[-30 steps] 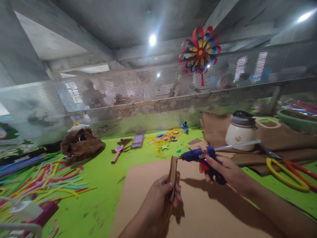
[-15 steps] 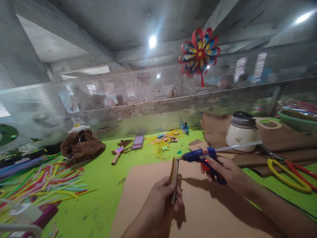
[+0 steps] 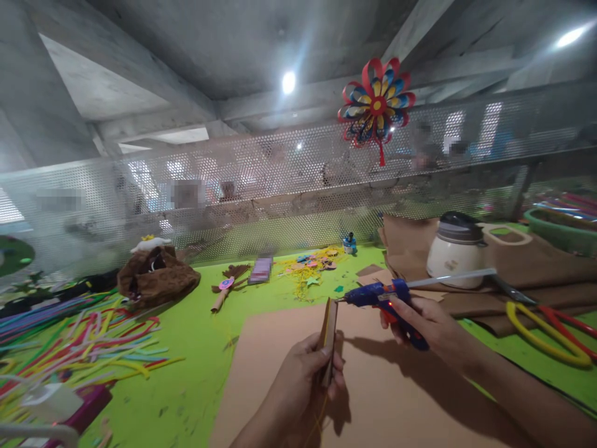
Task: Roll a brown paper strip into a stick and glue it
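My left hand [image 3: 310,367] grips a narrow folded brown strip [image 3: 329,333], held upright, with a thin yellow string trailing below it. My right hand [image 3: 420,320] is wrapped round a blue glue gun [image 3: 380,296] with a red trigger and a small red light. A clear glue stick [image 3: 452,278] juts from its rear. The gun's nozzle is at the strip's top edge; whether they touch I cannot tell. Beneath both hands lies a large tan sheet [image 3: 261,354].
Colourful pipe cleaners [image 3: 107,345] and a brown cloth bag [image 3: 156,277] lie left. Strings and paper shapes [image 3: 312,264] are ahead. A white jug [image 3: 454,252], brown sheets [image 3: 405,242] and yellow-handled scissors [image 3: 545,339] sit right. A mesh panel [image 3: 280,199] stands behind.
Both hands keep nearly the same pose, with the glue gun nozzle still at the strip's top. The whole view has shifted very slightly.
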Available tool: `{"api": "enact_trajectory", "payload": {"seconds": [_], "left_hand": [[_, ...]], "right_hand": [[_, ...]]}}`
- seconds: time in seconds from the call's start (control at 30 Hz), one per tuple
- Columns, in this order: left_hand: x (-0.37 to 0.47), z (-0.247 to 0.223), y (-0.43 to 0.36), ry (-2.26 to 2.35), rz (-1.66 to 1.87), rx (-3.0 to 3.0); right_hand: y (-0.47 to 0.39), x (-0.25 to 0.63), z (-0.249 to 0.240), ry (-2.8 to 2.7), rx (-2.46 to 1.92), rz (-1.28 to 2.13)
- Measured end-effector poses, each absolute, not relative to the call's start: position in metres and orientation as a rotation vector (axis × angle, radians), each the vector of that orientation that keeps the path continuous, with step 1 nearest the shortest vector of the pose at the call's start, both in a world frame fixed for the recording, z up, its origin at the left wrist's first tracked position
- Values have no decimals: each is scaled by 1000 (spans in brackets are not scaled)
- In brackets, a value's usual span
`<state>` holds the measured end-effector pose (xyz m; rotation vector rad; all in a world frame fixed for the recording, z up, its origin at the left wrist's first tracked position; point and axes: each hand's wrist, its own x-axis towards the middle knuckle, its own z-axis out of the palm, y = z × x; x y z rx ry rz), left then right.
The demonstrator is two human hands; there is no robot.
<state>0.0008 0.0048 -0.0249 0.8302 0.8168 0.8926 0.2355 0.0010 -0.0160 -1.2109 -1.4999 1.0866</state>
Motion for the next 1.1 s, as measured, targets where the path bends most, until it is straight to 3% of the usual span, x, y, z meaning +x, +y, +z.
{"api": "enact_trajectory", "payload": {"seconds": [1.1], "left_hand": [[0,-25,3,787,908,837]], "right_hand": [[-3,235,-16,-1531,-1230,1065]]}}
